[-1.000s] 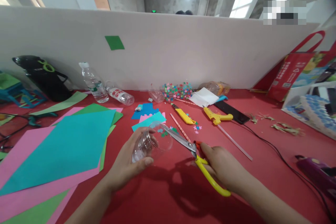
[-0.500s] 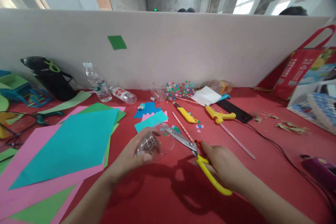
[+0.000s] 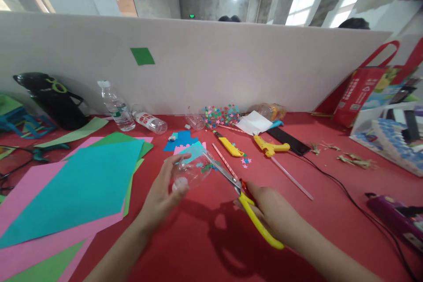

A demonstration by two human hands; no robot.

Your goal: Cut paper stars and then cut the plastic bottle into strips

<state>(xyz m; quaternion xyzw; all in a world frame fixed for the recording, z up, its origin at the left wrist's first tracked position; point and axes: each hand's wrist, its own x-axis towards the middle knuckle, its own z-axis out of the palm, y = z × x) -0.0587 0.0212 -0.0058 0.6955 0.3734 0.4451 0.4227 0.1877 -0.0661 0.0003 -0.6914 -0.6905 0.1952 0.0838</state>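
Observation:
My left hand (image 3: 164, 194) is closed around the neck end of a clear cut plastic bottle piece (image 3: 194, 168), held just above the red table (image 3: 297, 229). My right hand (image 3: 271, 213) grips yellow-handled scissors (image 3: 243, 200). Their steel blades point up and left and meet the bottle's rim. Small coloured paper stars (image 3: 245, 160) lie on the table just beyond the blades.
Teal, pink and green paper sheets (image 3: 76, 185) cover the left side. Two water bottles (image 3: 115, 105), a star pile (image 3: 221, 115), a yellow utility knife (image 3: 230, 146), a yellow glue gun (image 3: 271, 146) with a black cord and a purple glue gun (image 3: 396, 216) lie around. Red bags (image 3: 366, 83) stand at right against the white partition.
My left hand has turned the bottle piece and lifted it slightly away from me. The scissors have followed it, staying at its rim.

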